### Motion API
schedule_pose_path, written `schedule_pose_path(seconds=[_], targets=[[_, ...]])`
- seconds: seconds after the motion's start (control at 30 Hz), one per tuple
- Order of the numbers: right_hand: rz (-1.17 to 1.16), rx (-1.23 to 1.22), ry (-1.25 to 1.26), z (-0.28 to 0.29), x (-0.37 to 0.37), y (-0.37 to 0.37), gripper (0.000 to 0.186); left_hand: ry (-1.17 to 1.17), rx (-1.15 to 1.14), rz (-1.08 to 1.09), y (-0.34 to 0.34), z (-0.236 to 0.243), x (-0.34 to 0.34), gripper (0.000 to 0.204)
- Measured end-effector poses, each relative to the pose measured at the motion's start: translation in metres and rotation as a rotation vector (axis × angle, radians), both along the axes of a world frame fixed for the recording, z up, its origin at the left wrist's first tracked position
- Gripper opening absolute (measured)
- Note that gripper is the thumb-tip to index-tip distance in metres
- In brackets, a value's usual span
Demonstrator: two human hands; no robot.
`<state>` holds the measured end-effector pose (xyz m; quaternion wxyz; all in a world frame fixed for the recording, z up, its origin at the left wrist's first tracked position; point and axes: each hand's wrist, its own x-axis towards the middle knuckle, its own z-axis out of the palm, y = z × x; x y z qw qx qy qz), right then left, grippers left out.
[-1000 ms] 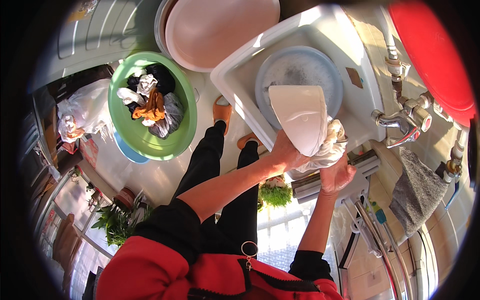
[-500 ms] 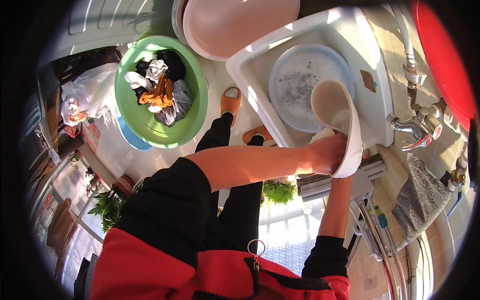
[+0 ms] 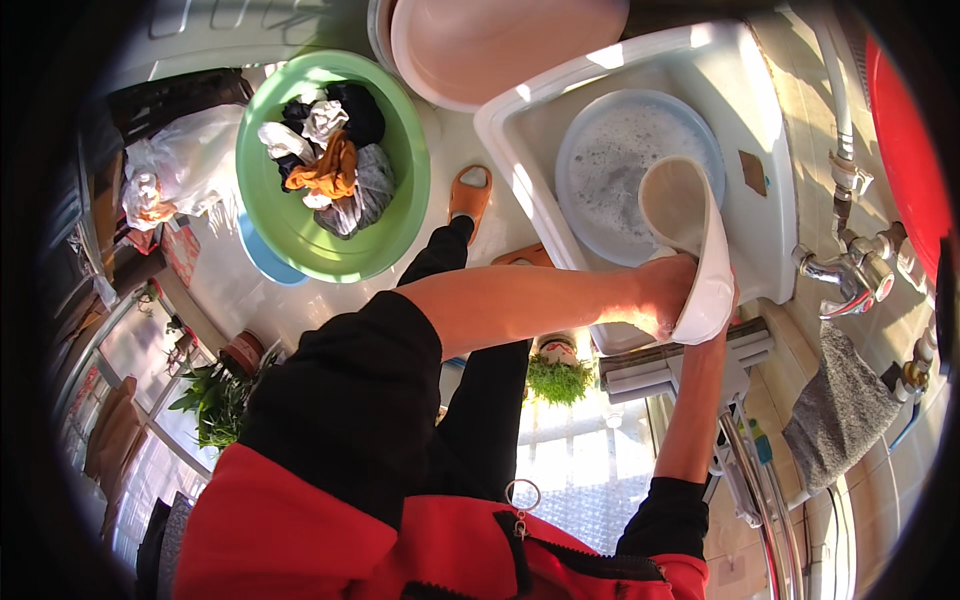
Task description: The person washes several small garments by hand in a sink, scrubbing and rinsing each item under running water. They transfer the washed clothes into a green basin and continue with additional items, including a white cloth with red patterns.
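A white plastic container (image 3: 712,285), wide-mouthed and tilted, is held over the near side of the sink. Its opening faces up and left, towards a pale blue basin (image 3: 605,175) of sudsy water. My left hand (image 3: 668,292) reaches across from the left and grips the container's near side, its fingers partly hidden. From below comes my right arm; my right hand (image 3: 735,290) is closed against the outer right side, mostly covered by the container. The basin sits inside the white sink (image 3: 515,150).
Left of the sink, a green tub (image 3: 405,215) holds crumpled clothes (image 3: 330,165). A pink basin (image 3: 500,50) stands at the back. Right are a metal tap (image 3: 845,275), a grey cloth (image 3: 840,415) and a red basin (image 3: 905,130). A flat mop head (image 3: 640,375) lies close below my hands.
The whole view has shifted slightly, placing the sink and tubs a little further right. Both hands remain on the container, which has turned slightly and hides more of the right hand's side.
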<state>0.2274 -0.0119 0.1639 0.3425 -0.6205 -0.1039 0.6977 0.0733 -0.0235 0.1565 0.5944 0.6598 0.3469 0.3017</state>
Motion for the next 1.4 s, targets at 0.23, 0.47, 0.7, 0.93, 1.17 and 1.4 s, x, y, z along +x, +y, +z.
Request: schedule_pose_path(seconds=[0.23, 0.47, 0.7, 0.93, 1.17, 1.4], targets=[[0.019, 0.213, -0.479, 0.075, -0.042, -0.008, 0.044, -0.314, -0.674, 0.123, 0.001, 0.020, -0.036, 0.053], [-0.011, 0.347, -0.636, 0.090, -0.034, -0.017, 0.048, -0.240, -0.365, 0.196, -0.006, 0.031, -0.016, 0.051], [0.115, 0.452, -0.169, -0.043, -0.048, -0.052, 0.051, 0.675, 0.493, 0.194, -0.013, 0.015, -0.032, 0.018], [0.173, 0.311, 0.274, -0.027, -0.150, -0.094, 0.050, 0.774, 0.472, 0.516, -0.116, 0.076, -0.157, 0.015], [0.443, -0.026, 0.490, -0.018, -0.313, -0.115, 0.062, 0.908, 0.176, 0.849, -0.169, 0.078, -0.278, 0.025], [0.232, 0.214, 0.081, -0.030, -0.272, -0.103, 0.039, 1.245, -0.297, 0.625, -0.181, -0.074, -0.342, 0.062]])
